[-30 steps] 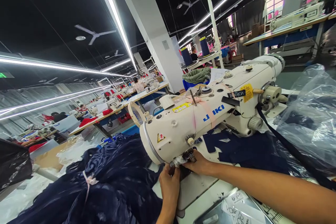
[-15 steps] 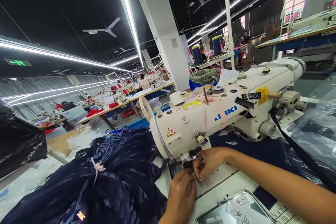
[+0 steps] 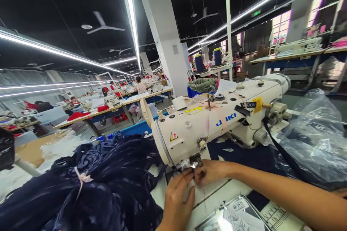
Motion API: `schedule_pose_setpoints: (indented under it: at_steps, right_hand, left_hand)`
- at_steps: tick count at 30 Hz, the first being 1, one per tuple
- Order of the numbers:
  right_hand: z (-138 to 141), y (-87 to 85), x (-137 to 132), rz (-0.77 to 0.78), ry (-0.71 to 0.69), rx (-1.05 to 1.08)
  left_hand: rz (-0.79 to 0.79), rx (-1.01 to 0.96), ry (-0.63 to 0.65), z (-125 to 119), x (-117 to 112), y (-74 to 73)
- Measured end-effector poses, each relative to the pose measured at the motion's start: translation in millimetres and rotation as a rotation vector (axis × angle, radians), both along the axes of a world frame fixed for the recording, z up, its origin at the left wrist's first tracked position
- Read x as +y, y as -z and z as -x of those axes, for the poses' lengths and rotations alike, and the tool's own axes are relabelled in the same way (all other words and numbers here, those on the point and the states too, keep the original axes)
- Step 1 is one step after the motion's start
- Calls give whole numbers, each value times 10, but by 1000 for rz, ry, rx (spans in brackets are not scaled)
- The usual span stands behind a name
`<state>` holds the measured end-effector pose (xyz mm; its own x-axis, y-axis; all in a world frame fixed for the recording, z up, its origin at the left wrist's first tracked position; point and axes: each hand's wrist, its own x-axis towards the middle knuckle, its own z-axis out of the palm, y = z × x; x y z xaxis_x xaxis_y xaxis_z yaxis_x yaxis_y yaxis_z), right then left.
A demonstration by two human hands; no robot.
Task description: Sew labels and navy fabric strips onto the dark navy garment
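A white JUKI sewing machine (image 3: 200, 126) stands before me, its rounded head end toward my hands. Under its needle area, my left hand (image 3: 177, 195) rests on the machine bed with fingers stretched forward and thumb apart. My right hand (image 3: 208, 173) reaches in from the right, fingers curled in close to the needle. A small dark piece shows between the fingertips, too little of it visible to name. A large heap of navy fabric strips (image 3: 114, 184), tied with a pale band (image 3: 82, 177), lies to the left.
In front sits a metal tray (image 3: 233, 216) with marked paper in it. Clear plastic bags (image 3: 314, 140) lie at right, beside a dark strap (image 3: 282, 151). Navy thread cones (image 3: 217, 57) stand on a rack behind. Other work tables and people fill the background.
The view has shifted a little to the right. My left thumb has moved apart from its fingers, which now stretch further toward the needle. My right hand stays curled beside it.
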<state>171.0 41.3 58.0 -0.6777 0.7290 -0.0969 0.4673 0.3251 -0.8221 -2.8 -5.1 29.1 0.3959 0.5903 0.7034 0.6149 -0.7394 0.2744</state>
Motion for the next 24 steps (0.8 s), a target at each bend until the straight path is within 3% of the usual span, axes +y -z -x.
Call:
schedule_pose_setpoints:
  at_steps: [3, 5, 9, 13, 16, 18, 24]
  right_hand:
    - [-275, -56, -105, 30, -82, -29]
    - [-530, -107, -173, -50, -57, -75]
    - [-1087, -248, -313, -385, 259, -290]
    - [-1396, -314, -457, -490, 464, -351]
    - [-1326, -268, -518, -511, 511, -341]
    - [-1137, -201, -527, -427, 512, -222]
    - [-285, 63, -505, 246, 319, 474]
  left_hand:
    - [-56, 88, 97, 56, 115, -29]
    - [-108, 77, 119, 51, 153, -17]
    - [-210, 112, 110, 40, 158, -46]
    - [-219, 201, 191, 16, 122, -96]
    - [-149, 172, 181, -31, 61, -88]
    - [-114, 150, 159, -53, 18, -77]
    - [-52, 130, 128, -18, -46, -120]
